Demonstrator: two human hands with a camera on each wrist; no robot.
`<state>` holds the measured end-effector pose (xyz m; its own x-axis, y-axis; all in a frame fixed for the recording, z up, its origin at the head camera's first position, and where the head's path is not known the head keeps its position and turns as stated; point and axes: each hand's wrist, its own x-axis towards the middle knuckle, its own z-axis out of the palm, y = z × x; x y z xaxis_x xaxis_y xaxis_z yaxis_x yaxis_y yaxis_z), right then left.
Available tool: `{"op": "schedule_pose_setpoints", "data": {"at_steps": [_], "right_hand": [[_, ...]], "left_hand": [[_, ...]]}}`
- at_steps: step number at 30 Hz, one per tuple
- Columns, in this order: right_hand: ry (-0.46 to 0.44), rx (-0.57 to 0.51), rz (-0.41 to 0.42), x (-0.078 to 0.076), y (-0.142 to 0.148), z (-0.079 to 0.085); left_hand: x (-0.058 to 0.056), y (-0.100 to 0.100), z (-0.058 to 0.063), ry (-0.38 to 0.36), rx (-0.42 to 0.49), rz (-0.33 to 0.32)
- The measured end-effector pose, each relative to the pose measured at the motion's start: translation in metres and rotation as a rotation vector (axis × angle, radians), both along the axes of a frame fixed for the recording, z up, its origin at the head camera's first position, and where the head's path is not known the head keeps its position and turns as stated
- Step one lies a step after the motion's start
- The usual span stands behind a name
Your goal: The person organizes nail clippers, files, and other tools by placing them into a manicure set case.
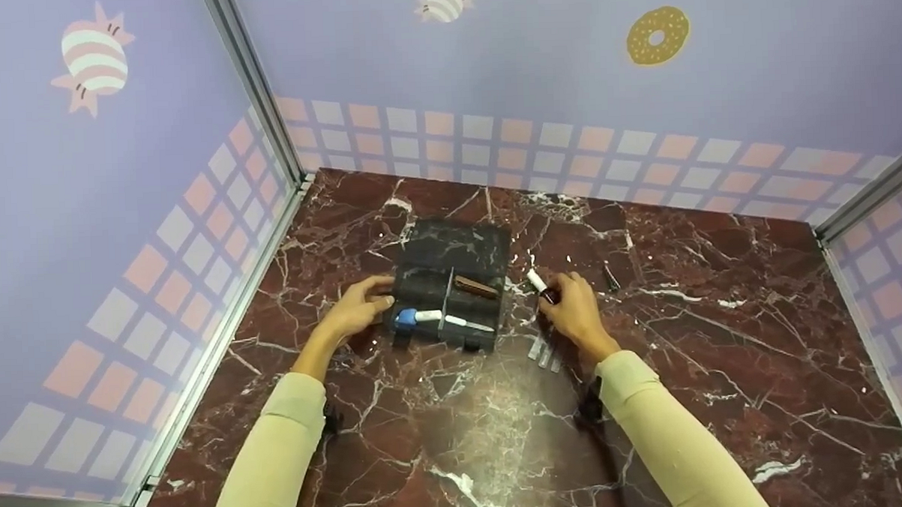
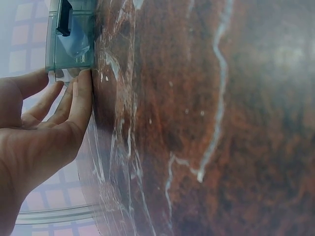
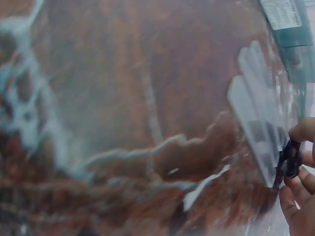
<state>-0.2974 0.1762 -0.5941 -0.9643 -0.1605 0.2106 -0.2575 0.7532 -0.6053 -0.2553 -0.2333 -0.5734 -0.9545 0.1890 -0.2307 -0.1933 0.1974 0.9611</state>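
Observation:
A dark translucent plastic case (image 1: 457, 244) lies on the table with its lid swung back. Dividers split its tray; a blue-and-white item (image 1: 421, 315), a slim white stick (image 1: 469, 324) and a brown item (image 1: 476, 286) lie inside. My left hand (image 1: 357, 308) rests its fingertips and thumb against the case's left side, fingers fairly straight in the left wrist view. To the right of the case, my right hand (image 1: 575, 309) pinches a small dark bottle with a long white cap (image 1: 536, 280). Its dark glossy body (image 3: 291, 160) shows between thumb and fingers in the right wrist view.
Several clear flat strips (image 1: 544, 353) lie fanned out just below my right hand. A small metallic item (image 1: 611, 276) sits to that hand's right. Patterned walls (image 1: 492, 143) enclose the dark red marbled table (image 1: 725, 364) at the back and sides.

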Motion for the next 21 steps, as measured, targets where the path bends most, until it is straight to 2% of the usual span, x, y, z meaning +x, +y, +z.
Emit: {"op": "schedule_pose_setpoints", "data": {"at_steps": [5, 12, 21], "right_hand": [[0.033, -0.092, -0.028, -0.002, -0.004, 0.011], [0.127, -0.144, 0.057, 0.0, -0.029, 0.031], [0.046, -0.162, 0.221, 0.015, -0.083, 0.047]], "left_hand": [[0.0, -0.001, 0.001, -0.003, -0.025, -0.01], [0.0, -0.003, 0.0, 0.01, -0.083, -0.007], [-0.001, -0.001, 0.001, 0.007, -0.077, -0.005]]}}
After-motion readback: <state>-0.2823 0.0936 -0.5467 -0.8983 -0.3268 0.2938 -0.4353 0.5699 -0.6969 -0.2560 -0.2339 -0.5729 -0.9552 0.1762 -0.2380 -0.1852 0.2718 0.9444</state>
